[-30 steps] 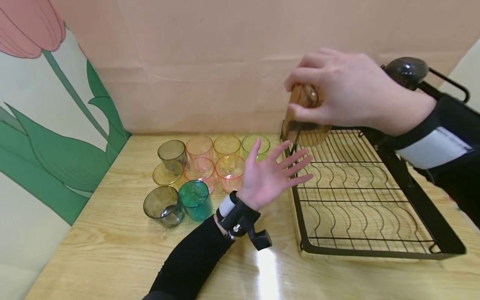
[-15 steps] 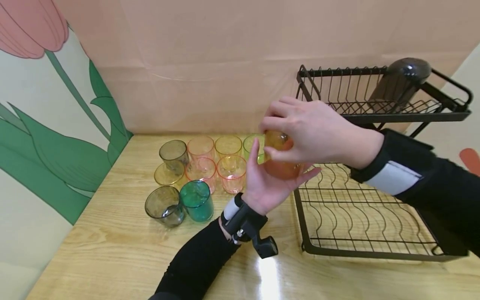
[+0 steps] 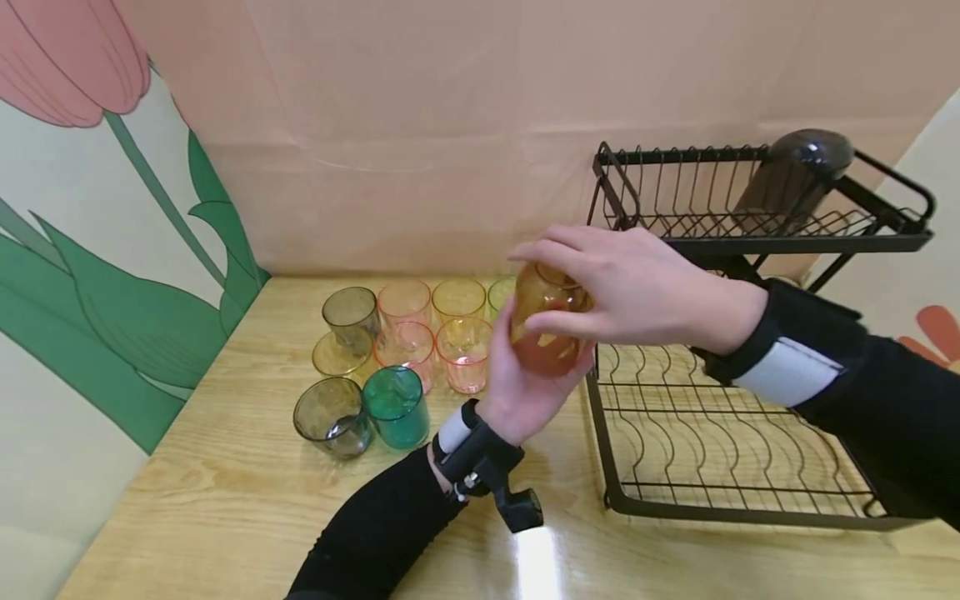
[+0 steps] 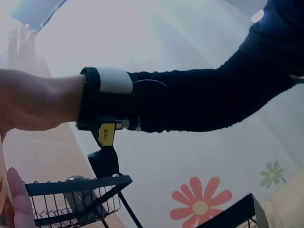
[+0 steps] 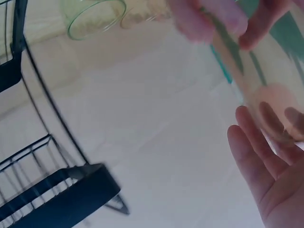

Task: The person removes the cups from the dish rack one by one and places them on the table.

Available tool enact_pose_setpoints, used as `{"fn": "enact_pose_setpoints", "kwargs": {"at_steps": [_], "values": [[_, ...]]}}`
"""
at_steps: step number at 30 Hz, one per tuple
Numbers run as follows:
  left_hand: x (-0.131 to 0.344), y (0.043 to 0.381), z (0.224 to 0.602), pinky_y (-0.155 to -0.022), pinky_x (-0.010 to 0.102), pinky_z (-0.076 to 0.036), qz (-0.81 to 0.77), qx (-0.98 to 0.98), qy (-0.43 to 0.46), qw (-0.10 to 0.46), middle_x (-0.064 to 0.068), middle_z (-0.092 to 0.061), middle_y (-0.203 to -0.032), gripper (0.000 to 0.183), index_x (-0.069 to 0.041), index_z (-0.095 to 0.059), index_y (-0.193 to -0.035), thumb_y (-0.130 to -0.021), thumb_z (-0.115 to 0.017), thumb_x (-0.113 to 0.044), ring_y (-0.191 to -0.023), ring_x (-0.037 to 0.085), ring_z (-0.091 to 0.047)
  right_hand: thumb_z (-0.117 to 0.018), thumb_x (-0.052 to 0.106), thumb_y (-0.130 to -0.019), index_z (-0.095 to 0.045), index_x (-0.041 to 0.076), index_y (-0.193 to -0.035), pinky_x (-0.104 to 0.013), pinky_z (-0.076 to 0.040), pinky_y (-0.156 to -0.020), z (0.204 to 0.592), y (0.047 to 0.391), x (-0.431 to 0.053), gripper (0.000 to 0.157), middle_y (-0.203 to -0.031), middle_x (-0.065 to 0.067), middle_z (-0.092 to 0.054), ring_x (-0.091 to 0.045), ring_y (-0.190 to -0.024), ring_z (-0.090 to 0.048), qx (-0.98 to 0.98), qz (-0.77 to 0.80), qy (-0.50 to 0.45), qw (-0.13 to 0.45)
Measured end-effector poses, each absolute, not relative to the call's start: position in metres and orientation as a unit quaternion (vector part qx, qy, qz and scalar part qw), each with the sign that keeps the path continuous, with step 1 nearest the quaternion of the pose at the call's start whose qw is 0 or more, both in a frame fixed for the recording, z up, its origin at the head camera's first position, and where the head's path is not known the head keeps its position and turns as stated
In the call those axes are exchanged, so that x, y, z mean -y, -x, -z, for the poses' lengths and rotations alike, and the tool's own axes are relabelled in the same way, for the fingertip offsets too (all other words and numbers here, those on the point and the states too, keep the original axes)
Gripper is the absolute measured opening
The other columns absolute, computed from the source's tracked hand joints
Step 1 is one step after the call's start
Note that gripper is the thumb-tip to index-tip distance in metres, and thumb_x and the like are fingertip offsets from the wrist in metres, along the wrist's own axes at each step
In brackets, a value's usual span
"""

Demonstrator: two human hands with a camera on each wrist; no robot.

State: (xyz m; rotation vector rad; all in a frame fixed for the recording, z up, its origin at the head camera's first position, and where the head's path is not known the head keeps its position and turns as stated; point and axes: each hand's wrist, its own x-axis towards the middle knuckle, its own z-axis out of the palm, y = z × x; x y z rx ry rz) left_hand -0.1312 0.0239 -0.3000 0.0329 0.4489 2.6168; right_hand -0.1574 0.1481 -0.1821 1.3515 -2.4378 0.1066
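Note:
In the head view, an amber drinking glass (image 3: 549,354) is up off the table between both hands. My right hand (image 3: 626,287) grips it from above and the right, thumb across the near side. From below, my left hand (image 3: 521,400) cups it, thumb along its left side; its other fingers are mostly hidden behind the glass. Fingertips of both hands show on the clear glass (image 5: 273,80) in the right wrist view. Nearest the left hand stands a red-rimmed glass (image 3: 463,367), with a teal glass (image 3: 396,417) and a smoky grey glass (image 3: 330,421) in front.
More tinted glasses, pink (image 3: 405,302), yellow (image 3: 459,300) and grey (image 3: 351,312), stand grouped at the back left. A black two-tier dish rack (image 3: 720,508) occupies the right side. On its upper shelf sits a dark, glossy vessel (image 3: 798,171).
My right hand has brought the amber glass left and down from above the rack into my left hand. The spread left fingers have closed round the glass.

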Motion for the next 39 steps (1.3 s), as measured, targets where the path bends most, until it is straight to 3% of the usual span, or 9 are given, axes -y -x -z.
{"fn": "enact_pose_setpoints", "kwargs": {"at_steps": [7,12,19,24,29,33,36,39], "values": [[-0.006,0.129,0.303,-0.084,0.031,-0.041,-0.938,-0.267,-0.028,0.218,0.006,-0.052,-0.120,0.060,-0.017,-0.049,-0.125,-0.083,-0.046,-0.061,-0.104,0.019,-0.050,-0.054,0.051,-0.084,-0.039,0.020,-0.135,-0.024,-0.033,-0.042,0.173,0.158,-0.169,0.061,-0.121,-0.003,-0.052,-0.007,-0.061,-0.044,0.875,-0.048,-0.448,0.177],[0.014,0.124,0.307,-0.081,0.037,-0.043,-0.913,-0.355,-0.029,0.200,0.011,-0.052,-0.123,0.060,-0.017,-0.048,-0.126,-0.084,-0.045,-0.060,-0.106,0.023,-0.053,-0.055,0.050,-0.084,-0.039,0.022,-0.135,-0.025,-0.034,-0.043,0.172,0.157,-0.186,0.060,-0.124,-0.003,-0.050,-0.008,-0.064,-0.047,0.891,-0.043,-0.418,0.173],[0.040,0.123,0.307,-0.085,0.045,-0.041,-0.857,-0.475,-0.076,0.187,0.009,-0.055,-0.115,0.055,-0.015,-0.045,-0.124,-0.088,-0.041,-0.057,-0.105,0.027,-0.053,-0.057,0.045,-0.083,-0.044,0.023,-0.132,-0.024,-0.031,-0.042,0.181,0.156,-0.208,0.055,-0.125,-0.001,-0.049,-0.014,-0.076,-0.054,0.889,-0.046,-0.415,0.189],[0.057,0.123,0.305,-0.083,0.044,-0.044,-0.806,-0.557,-0.108,0.170,0.011,-0.051,-0.118,0.049,-0.015,-0.040,-0.123,-0.091,-0.043,-0.051,-0.104,0.027,-0.053,-0.059,0.042,-0.082,-0.046,0.020,-0.129,-0.022,-0.030,-0.041,0.188,0.154,-0.219,0.053,-0.125,-0.002,-0.049,-0.011,-0.072,-0.051,0.888,-0.046,-0.413,0.196],[0.066,0.126,0.303,-0.079,0.041,-0.045,-0.755,-0.630,-0.129,0.125,0.009,-0.051,-0.112,0.040,-0.012,-0.044,-0.120,-0.091,-0.048,-0.041,-0.098,0.024,-0.054,-0.059,0.041,-0.082,-0.046,0.020,-0.129,-0.020,-0.029,-0.039,0.193,0.152,-0.226,0.053,-0.125,-0.003,-0.049,-0.002,-0.056,-0.039,0.892,-0.044,-0.408,0.189],[0.071,0.130,0.305,-0.075,0.041,-0.047,-0.693,-0.695,-0.166,0.099,0.009,-0.051,-0.112,0.034,-0.014,-0.047,-0.118,-0.091,-0.052,-0.034,-0.098,0.025,-0.051,-0.061,0.040,-0.082,-0.046,0.020,-0.129,-0.021,-0.032,-0.042,0.200,0.152,-0.232,0.053,-0.125,-0.003,-0.049,-0.006,-0.062,-0.046,0.892,-0.055,-0.409,0.184],[0.074,0.131,0.307,-0.067,0.040,-0.049,-0.631,-0.743,-0.205,0.088,0.004,-0.051,-0.111,0.034,-0.019,-0.047,-0.117,-0.089,-0.055,-0.036,-0.094,0.023,-0.052,-0.061,0.039,-0.082,-0.047,0.021,-0.129,-0.021,-0.032,-0.041,0.208,0.150,-0.236,0.052,-0.125,0.000,-0.049,-0.005,-0.064,-0.047,0.895,-0.057,-0.405,0.177],[0.075,0.132,0.308,-0.071,0.033,-0.047,-0.522,-0.814,-0.249,0.044,-0.004,-0.052,-0.109,0.039,-0.023,-0.048,-0.115,-0.085,-0.057,-0.045,-0.094,0.015,-0.050,-0.062,0.039,-0.082,-0.047,0.022,-0.129,-0.020,-0.030,-0.040,0.214,0.149,-0.239,0.053,-0.125,0.001,-0.048,-0.002,-0.061,-0.045,0.902,-0.058,-0.394,0.165]]}}
